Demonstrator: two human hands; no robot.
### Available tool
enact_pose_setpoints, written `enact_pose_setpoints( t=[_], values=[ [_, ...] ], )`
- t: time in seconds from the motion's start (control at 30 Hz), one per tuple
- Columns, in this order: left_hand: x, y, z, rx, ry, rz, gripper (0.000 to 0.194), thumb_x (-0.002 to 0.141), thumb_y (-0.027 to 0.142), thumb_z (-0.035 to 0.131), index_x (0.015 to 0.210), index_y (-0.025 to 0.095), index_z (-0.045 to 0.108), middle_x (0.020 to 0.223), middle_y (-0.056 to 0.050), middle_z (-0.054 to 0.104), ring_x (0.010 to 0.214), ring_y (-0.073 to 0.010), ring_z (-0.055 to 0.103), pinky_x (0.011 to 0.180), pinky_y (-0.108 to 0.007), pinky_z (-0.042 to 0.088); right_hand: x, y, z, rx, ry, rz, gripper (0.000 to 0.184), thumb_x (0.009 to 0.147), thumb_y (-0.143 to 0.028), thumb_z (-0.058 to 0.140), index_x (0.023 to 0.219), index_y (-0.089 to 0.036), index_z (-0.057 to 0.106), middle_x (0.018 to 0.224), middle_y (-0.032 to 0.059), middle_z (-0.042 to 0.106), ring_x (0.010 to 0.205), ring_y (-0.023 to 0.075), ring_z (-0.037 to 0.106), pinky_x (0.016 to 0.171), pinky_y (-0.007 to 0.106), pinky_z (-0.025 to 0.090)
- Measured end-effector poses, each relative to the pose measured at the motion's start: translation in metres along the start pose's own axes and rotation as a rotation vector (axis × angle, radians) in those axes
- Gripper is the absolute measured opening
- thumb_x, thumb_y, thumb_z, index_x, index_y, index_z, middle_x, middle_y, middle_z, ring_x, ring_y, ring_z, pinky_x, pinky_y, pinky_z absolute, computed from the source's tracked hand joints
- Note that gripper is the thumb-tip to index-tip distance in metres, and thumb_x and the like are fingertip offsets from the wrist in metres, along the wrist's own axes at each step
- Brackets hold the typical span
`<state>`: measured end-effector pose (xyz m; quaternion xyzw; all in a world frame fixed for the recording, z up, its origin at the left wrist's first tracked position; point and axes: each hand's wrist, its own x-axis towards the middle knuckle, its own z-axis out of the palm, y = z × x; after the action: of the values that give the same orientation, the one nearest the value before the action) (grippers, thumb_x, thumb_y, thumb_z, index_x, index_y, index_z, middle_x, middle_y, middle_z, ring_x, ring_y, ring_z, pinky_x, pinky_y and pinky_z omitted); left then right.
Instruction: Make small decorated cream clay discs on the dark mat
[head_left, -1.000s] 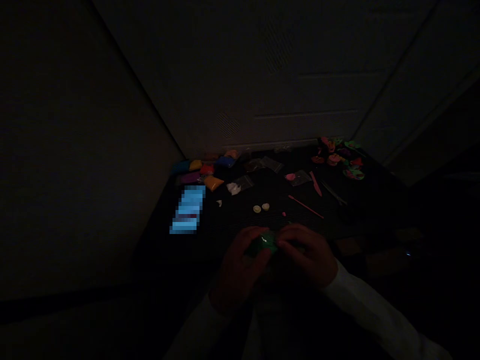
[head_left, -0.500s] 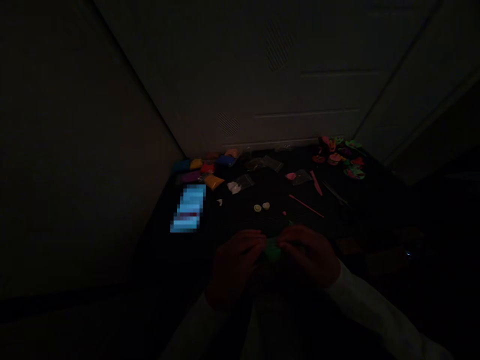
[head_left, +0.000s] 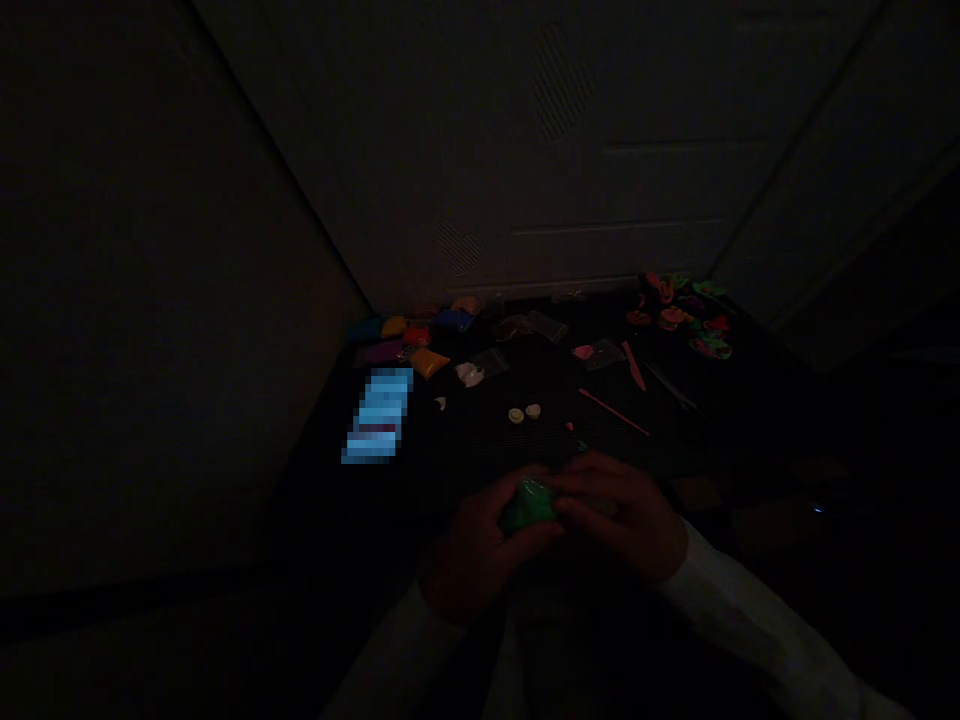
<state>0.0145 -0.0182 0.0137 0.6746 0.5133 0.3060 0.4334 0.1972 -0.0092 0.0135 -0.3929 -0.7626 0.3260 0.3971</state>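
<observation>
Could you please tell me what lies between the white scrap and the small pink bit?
In the head view, two pale discs lie side by side between the scrap and the pink bit.

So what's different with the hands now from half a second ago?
The left hand's thumb has moved down, toward the person, and its grip has opened out, so more of the shiny green packet shows. Both hands, left and right, still hold it. The pink stick stayed on the table.
</observation>
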Motion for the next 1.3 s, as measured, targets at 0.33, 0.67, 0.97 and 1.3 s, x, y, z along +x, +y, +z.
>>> enact_pose_setpoints(
  t=[0.33, 0.67, 0.97, 1.3],
  values=[
    [-0.0023, -0.0004, -0.0041, 0.042, -0.055, -0.022, 0.043, 0.069, 0.035, 0.065, 0.109, 0.023, 0.058, 0.1, -0.002, 0.068, 0.088, -0.0188, 0.063, 0.077, -0.028, 0.049, -0.0025, -0.0048, 0.0, 0.055, -0.084, 0.003, 0.018, 0.08, -0.024, 0.055, 0.093, -0.022, 0.067, 0.087, 0.0039, 0.061, 0.079, 0.0121, 0.059, 0.068, 0.024, 0.049],
    [-0.0019, -0.001, -0.0032, 0.034, -0.044, 0.038, 0.035, 0.07, 0.033, 0.064, 0.104, 0.025, 0.058, 0.094, 0.0, 0.068, 0.081, -0.0169, 0.063, 0.071, -0.026, 0.05, -0.0057, -0.0044, 0.0094, 0.267, 0.147, 0.24, 0.01, 0.075, -0.029, 0.061, 0.074, -0.02, 0.066, 0.08, 0.0033, 0.063, 0.075, 0.0138, 0.06, 0.069, 0.027, 0.049],
    [-0.0068, -0.0008, 0.0003, -0.121, 0.051, 0.024, 0.03, 0.076, 0.027, 0.057, 0.106, 0.024, 0.053, 0.108, -0.004, 0.062, 0.097, -0.0185, 0.059, 0.083, -0.031, 0.048, -0.0035, -0.0079, 0.0006, 0.14, 0.087, 0.276, 0.011, 0.078, -0.027, 0.057, 0.078, -0.019, 0.064, 0.077, 0.0026, 0.066, 0.073, 0.0138, 0.061, 0.065, 0.025, 0.048],
    [-0.0022, 0.0062, -0.0065, 0.071, 0.198, 0.091, 0.012, 0.074, 0.024, 0.06, 0.083, 0.023, 0.068, 0.093, -0.002, 0.068, 0.089, -0.0169, 0.063, 0.082, -0.031, 0.051, -0.0034, -0.0075, 0.0048, -0.106, 0.14, 0.123, 0.008, 0.08, -0.022, 0.052, 0.078, -0.019, 0.059, 0.074, 0.0027, 0.065, 0.071, 0.0137, 0.061, 0.064, 0.025, 0.048]
  ],
)
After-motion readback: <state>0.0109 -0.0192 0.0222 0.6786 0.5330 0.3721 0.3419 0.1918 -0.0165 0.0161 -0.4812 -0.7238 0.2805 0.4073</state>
